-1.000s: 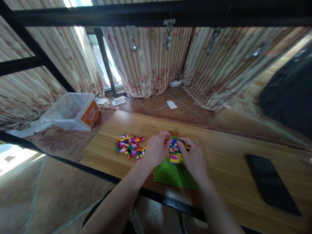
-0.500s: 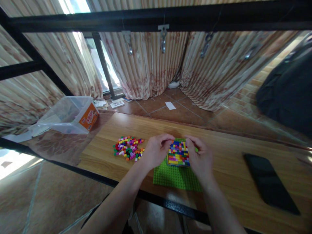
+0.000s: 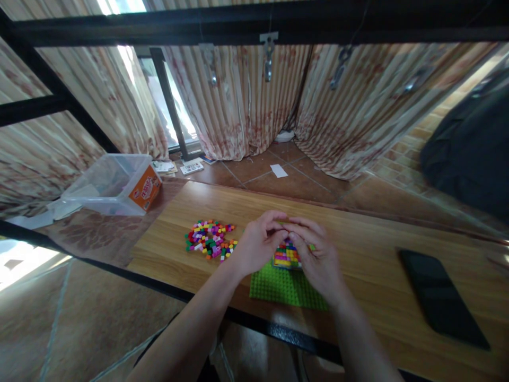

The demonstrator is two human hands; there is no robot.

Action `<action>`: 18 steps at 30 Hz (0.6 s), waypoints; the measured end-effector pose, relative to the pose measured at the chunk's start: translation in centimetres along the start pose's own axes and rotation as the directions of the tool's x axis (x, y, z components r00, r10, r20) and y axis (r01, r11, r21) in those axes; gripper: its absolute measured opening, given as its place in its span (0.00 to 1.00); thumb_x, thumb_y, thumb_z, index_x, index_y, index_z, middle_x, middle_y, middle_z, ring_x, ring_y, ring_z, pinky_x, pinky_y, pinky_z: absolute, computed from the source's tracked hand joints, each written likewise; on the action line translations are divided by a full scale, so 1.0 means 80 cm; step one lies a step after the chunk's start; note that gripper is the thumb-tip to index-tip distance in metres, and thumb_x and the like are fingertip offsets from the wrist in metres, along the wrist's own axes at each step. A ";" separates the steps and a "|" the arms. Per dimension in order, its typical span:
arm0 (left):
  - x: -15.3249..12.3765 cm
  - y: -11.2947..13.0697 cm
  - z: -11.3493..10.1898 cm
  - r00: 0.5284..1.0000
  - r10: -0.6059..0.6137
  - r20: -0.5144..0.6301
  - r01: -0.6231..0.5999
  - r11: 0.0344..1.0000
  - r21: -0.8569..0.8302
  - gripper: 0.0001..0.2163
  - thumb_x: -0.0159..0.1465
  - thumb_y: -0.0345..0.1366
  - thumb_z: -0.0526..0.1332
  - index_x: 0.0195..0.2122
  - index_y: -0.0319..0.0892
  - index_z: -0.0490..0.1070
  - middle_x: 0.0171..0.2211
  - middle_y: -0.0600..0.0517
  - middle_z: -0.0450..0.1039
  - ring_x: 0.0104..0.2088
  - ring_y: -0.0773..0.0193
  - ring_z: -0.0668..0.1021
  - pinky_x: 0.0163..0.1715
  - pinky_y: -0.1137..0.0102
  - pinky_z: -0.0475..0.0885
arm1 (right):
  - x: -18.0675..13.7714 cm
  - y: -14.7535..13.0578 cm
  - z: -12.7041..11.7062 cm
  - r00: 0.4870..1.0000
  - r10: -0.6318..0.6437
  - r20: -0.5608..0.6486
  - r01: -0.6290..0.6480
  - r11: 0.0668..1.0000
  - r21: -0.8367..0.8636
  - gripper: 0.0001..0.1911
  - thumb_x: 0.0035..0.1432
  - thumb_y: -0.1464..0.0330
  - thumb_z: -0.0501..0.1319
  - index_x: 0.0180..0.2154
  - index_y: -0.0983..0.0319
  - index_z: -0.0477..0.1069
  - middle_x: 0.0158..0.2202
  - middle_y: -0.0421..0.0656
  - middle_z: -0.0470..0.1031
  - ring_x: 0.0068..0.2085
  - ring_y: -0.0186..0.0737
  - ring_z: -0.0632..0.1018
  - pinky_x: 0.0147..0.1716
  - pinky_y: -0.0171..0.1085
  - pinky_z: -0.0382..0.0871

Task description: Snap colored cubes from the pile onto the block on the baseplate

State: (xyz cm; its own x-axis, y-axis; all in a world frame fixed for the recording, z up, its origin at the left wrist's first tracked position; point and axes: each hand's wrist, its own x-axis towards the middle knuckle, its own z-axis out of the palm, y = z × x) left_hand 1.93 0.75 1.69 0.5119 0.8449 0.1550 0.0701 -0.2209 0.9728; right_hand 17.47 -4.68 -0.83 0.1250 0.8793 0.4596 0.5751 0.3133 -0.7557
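Meeting hands: left hand and right hand, apart half a second ago, now bunch together; whether they pinch anything, I cannot tell.
Multicoloured rectangular plastic-brick build: beneath both hands, far rows now hidden, so work seems centred there.
Green studded plastic baseplate: under the build.

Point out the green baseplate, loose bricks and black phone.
Green baseplate [image 3: 284,287]: head view, bare studs nearest the person.
Loose bricks [image 3: 216,250]: head view, middle of the pile.
Black phone [image 3: 443,297]: head view, middle of its upper face.

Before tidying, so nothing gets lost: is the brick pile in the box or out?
Out: the brick pile lies scattered on the wooden table.
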 end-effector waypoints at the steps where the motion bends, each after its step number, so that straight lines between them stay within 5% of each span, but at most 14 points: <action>1: 0.001 -0.002 0.000 1.000 -0.016 -0.004 0.016 0.998 -0.056 0.13 0.64 0.30 0.60 0.50 0.39 0.67 0.35 0.50 0.80 0.34 0.65 0.81 0.37 0.71 0.75 | 0.000 0.001 0.000 1.000 0.003 -0.009 -0.003 1.000 0.018 0.12 0.65 0.61 0.57 0.45 0.49 0.79 0.52 0.42 0.75 0.54 0.44 0.73 0.55 0.50 0.66; 9: 0.006 -0.008 0.002 0.998 -0.064 -0.007 0.062 0.982 -0.177 0.11 0.62 0.31 0.61 0.46 0.38 0.69 0.31 0.51 0.79 0.32 0.65 0.80 0.35 0.71 0.75 | 0.001 0.002 -0.001 0.998 0.036 -0.051 -0.033 0.998 0.051 0.09 0.62 0.61 0.60 0.40 0.51 0.79 0.49 0.42 0.76 0.52 0.44 0.74 0.54 0.50 0.66; 18: 0.008 -0.023 -0.007 0.983 -0.039 -0.180 0.081 0.969 0.235 0.08 0.62 0.29 0.60 0.42 0.38 0.74 0.40 0.45 0.80 0.42 0.59 0.81 0.43 0.65 0.76 | -0.002 0.025 -0.003 0.980 0.191 -0.050 -0.192 0.981 -0.018 0.10 0.59 0.59 0.62 0.37 0.53 0.82 0.50 0.46 0.76 0.52 0.48 0.74 0.55 0.55 0.64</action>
State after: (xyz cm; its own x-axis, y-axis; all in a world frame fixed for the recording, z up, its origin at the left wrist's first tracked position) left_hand 1.65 1.93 0.10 0.3467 0.9266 0.1458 0.3104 -0.2600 0.9144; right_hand 18.78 -4.26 -2.26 0.2727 0.9038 0.3297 0.5546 0.1323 -0.8215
